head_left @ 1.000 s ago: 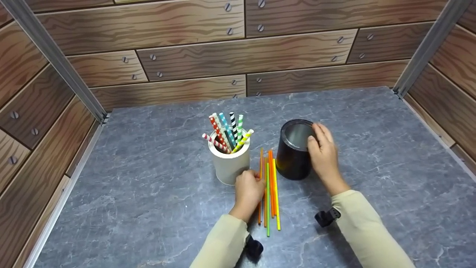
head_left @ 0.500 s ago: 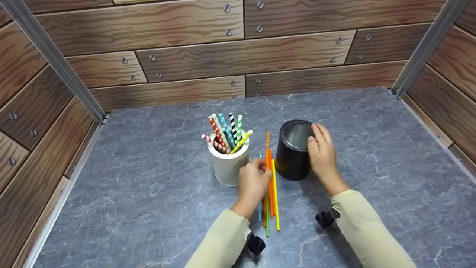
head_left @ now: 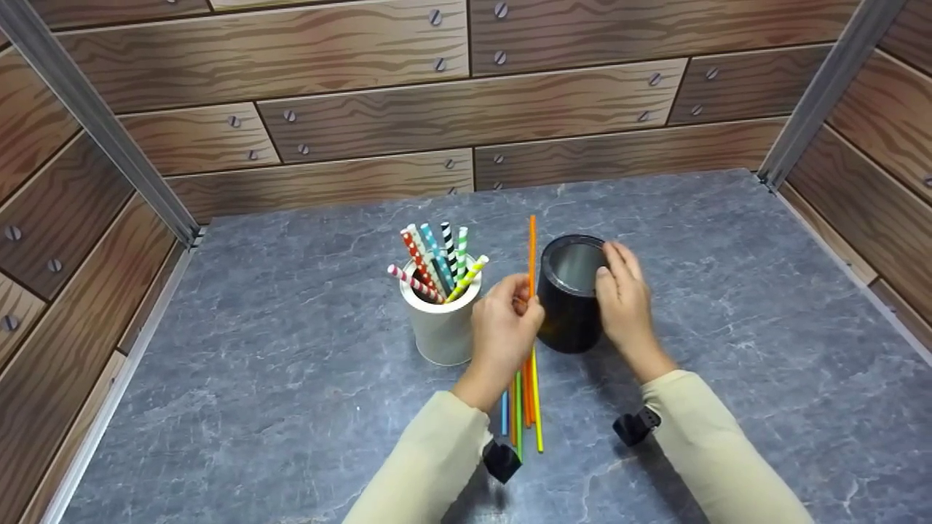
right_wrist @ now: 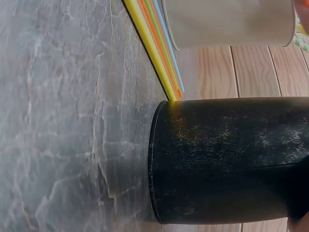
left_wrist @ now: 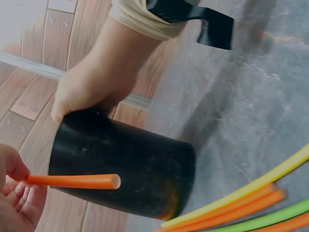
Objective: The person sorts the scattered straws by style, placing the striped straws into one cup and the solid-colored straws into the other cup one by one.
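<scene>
Nearest, plain-coloured loose straws [head_left: 538, 415], among them yellow, orange, green and blue, lie on the marbled tabletop [head_left: 291, 378], running from six toward twelve o'clock. Over them the left hand [head_left: 502, 327] pinches a single orange straw [head_left: 532, 251] between thumb and fingers; its long axis stands near upright, the upper end at twelve o'clock from the pinch. The black cylindrical cup [head_left: 571, 320] is just beside this hand, its open mouth at about two o'clock, while the right hand [head_left: 626, 313] rests outstretched fingers and thumb against the cup's three-o'clock side, by the rim. At nine o'clock from the pinch sits the white cylindrical cup [head_left: 443, 335], bearing patterned paper straws [head_left: 448, 247]. The left wrist view shows what the head view hides: the orange straw's hollow lower end, free and outside the black cup. The right wrist view adds that cup's base, flat on the tabletop.
</scene>
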Available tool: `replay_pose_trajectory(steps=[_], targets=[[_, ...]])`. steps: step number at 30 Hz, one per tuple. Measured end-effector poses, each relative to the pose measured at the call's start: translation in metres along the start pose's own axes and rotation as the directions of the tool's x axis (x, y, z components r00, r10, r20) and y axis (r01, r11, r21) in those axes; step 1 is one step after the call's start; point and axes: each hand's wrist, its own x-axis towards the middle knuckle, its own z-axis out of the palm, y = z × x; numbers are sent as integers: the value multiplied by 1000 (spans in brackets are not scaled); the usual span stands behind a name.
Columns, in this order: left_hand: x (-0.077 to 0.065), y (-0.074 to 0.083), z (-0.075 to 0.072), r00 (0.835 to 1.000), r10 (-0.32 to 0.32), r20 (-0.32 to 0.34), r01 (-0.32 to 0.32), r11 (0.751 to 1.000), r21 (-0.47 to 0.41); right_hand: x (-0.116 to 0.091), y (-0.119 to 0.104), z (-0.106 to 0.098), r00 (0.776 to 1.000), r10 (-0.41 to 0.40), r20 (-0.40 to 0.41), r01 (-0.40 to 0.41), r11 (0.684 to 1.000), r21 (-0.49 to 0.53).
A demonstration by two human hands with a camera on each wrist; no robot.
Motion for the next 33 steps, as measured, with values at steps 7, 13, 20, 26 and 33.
replay_pose_trajectory(steps=[7,13,20,26,33], targets=[[16,14,-6,994,103,-47,-106,992,-72,0,0,2,1000,10,-9,-10,1000,4],[28,25,-9,984,160,-82,-172,969,-178,0,2,2,1000,11,-14,-11,1000,9],[35,38,-7,978,168,-124,-196,945,-263,-1,3,3,1000,-11,-24,11,1000,19],[38,40,-2,968,179,-176,-228,920,-318,-2,3,4,999,-20,-37,20,1000,23],[38,33,7,961,170,-216,-241,898,-367,-2,1,5,999,-20,-43,22,999,37]])
